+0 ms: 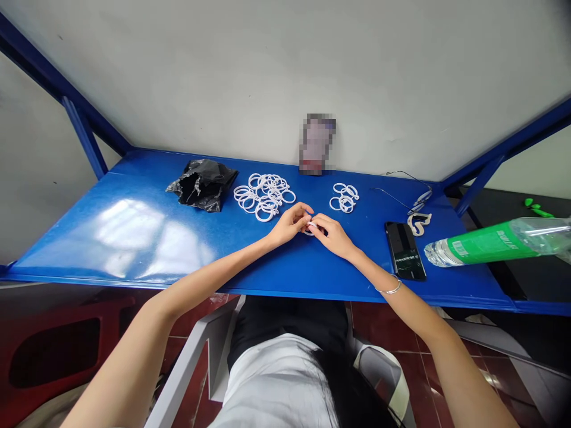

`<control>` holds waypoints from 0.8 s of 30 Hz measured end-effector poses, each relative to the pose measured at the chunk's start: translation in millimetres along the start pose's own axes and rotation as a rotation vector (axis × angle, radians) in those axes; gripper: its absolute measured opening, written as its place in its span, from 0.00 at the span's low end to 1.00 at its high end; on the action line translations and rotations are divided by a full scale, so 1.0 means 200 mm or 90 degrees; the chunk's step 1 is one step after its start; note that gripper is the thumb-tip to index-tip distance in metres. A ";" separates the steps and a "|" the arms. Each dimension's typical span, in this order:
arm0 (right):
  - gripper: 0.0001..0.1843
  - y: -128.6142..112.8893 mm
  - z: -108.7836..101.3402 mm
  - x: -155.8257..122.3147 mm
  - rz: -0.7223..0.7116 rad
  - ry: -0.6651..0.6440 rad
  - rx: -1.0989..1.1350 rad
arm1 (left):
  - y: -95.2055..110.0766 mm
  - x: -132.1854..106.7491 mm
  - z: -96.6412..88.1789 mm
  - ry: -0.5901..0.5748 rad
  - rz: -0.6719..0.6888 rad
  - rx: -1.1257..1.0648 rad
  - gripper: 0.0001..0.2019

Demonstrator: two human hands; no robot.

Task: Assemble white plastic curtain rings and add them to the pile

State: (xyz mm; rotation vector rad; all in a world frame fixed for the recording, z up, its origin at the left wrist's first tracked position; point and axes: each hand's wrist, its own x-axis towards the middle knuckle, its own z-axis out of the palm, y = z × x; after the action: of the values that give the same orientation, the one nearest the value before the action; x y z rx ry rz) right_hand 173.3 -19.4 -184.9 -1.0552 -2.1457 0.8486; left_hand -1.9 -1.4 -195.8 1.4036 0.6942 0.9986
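Note:
My left hand (291,223) and my right hand (332,233) meet at the middle of the blue table (134,232). Both pinch a small white ring (310,229) between their fingertips; most of it is hidden by the fingers. Behind my left hand lies a large heap of white rings (264,195). A smaller cluster of white rings (344,197) lies behind my right hand. My right wrist wears a thin bracelet (392,289).
A crumpled black plastic bag (203,183) lies at the back left. A black phone (405,250), a white heart-shaped piece (419,222), thin wires (404,193) and a lying clear bottle with a green label (495,244) are on the right. A blurred card (316,144) leans on the wall.

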 end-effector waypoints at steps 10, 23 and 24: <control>0.24 0.08 -0.02 0.03 0.269 0.160 0.487 | 0.02 0.00 0.00 0.040 -0.116 -0.193 0.26; 0.16 0.06 -0.04 0.04 0.330 0.109 0.622 | 0.02 0.00 0.01 0.023 -0.109 -0.160 0.22; 0.15 0.06 -0.04 0.04 0.317 0.094 0.622 | 0.02 0.00 0.00 0.018 -0.106 -0.150 0.21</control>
State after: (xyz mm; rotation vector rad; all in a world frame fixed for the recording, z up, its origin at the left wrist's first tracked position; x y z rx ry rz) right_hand 180.7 -4.4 -187.0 -1.0358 -1.0632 1.7282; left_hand -1.8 -1.8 -191.9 1.1104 0.6784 0.9369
